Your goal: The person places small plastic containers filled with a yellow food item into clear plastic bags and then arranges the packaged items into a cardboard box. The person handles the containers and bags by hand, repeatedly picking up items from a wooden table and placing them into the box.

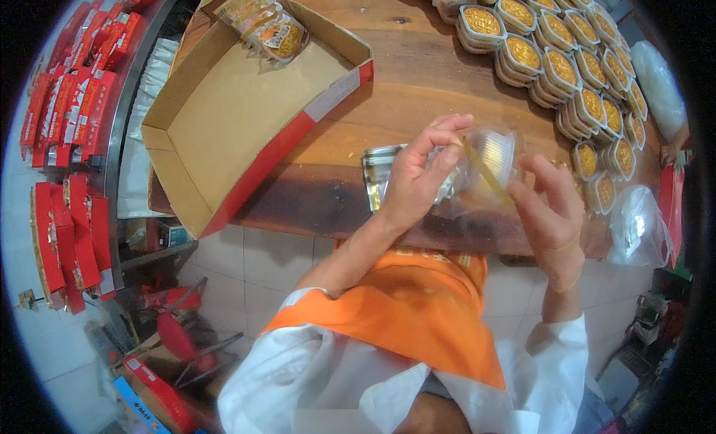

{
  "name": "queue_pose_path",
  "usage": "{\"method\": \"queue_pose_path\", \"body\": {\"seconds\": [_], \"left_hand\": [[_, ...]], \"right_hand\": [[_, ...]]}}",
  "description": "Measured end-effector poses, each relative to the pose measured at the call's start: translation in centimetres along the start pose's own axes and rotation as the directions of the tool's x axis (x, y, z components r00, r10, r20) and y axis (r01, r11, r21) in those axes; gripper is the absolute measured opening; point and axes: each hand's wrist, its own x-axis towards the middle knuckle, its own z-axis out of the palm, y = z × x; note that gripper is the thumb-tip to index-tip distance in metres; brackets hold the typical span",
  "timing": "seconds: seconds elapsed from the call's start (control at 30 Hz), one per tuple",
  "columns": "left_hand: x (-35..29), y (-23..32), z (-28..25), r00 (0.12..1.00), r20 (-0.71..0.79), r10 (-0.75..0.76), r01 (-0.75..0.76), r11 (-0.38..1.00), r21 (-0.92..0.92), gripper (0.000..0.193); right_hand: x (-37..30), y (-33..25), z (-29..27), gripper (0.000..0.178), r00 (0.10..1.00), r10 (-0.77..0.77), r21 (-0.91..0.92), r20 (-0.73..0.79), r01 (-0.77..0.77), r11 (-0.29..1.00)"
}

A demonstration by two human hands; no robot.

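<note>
Between my two hands runs a narrow yellow strip point(486, 170). My left hand point(425, 165) pinches its upper end, and my right hand point(550, 210) grips the lower end with bent fingers. Whether the strip is a loose band or a bag's edge, I cannot tell. Right behind it, over the table's near edge, are a clear plastic bag point(466, 182) and a pale ribbed plastic tray point(498, 152), seen from the side. Silver and gold packets point(379, 171) lie partly under my left hand. A yellow band circles my right wrist.
Stacked mooncakes in clear trays point(559, 67) cover the table's far right. At left, an open cardboard box point(246, 113) holds several wrapped mooncakes point(277, 32). Red boxes point(71, 105) stand beyond the table's left side. Clear plastic bags point(638, 225) hang about its right edge.
</note>
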Motion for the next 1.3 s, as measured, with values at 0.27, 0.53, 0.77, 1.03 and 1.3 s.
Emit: {"method": "queue_pose_path", "body": {"seconds": [0.27, 0.53, 0.77, 1.03, 1.3], "left_hand": [[1.9, 0.3, 0.5, 0.994, 0.003, 0.108, -0.107, 0.988, 0.111, 0.015], [1.9, 1.8, -1.9, 0.968, 0.206, -0.146, 0.171, 0.979, -0.112, 0.076], [4.9, 8.7, -5.1, 0.963, 0.173, -0.205, 0.23, 0.963, -0.14, 0.048], [11.8, 5.0, -22.1, 0.908, -0.41, 0.087, 0.092, 0.913, 0.397, 0.046], [11.5, 1.6, -22.8, 0.743, -0.52, 0.423, 0.525, 0.115, 0.844, 0.057]], "right_hand": [[1.8, 0.9, -0.3, 0.026, 0.995, 0.029, 0.051, 0.092, -0.033, 0.998], [3.4, 3.4, 0.4, 0.013, 0.985, 0.168, 0.6, -0.038, -0.112, 0.792], [7.1, 3.3, 2.5, 0.028, 0.966, 0.244, 0.852, -0.087, -0.055, 0.52], [-0.5, 6.3, 7.4, 0.02, 0.743, 0.616, 0.816, 0.261, -0.51, 0.27], [-5.5, 1.5, 9.5, 0.012, 0.855, 0.421, 0.461, 0.303, -0.518, 0.72]]}}
